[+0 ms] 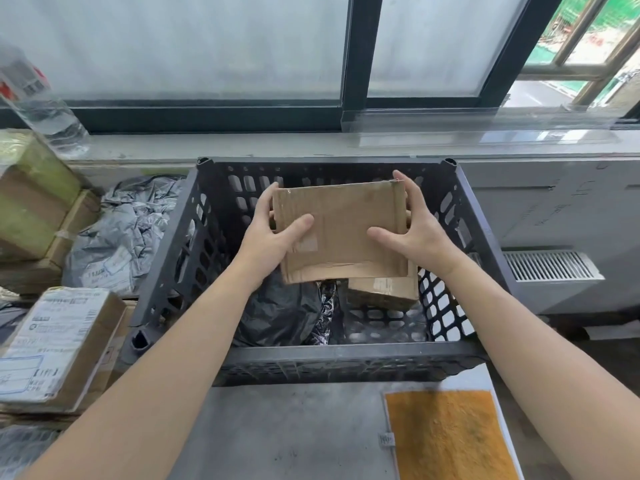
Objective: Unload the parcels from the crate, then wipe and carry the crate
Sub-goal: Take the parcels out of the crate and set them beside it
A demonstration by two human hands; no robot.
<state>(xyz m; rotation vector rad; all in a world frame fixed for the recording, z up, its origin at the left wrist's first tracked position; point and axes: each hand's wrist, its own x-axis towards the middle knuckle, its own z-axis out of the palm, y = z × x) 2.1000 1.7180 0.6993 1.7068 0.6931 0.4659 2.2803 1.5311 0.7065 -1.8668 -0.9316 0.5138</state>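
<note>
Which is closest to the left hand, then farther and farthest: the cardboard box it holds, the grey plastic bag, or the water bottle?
1. Cardboard box: held in the left hand, over the crate.
2. Grey plastic bag: left of the crate.
3. Water bottle: far left, on the windowsill.

One head-worn wide-angle view looks forward and steeply down from above, close over a dark crate that fills the middle of the frame. Both forearms enter from 7 and 5 o'clock and converge toward centre. The lens faces a window spanning 12 o'clock; its frame lines bow outward near the edges. Only this single view exists, so nothing is shared
</note>
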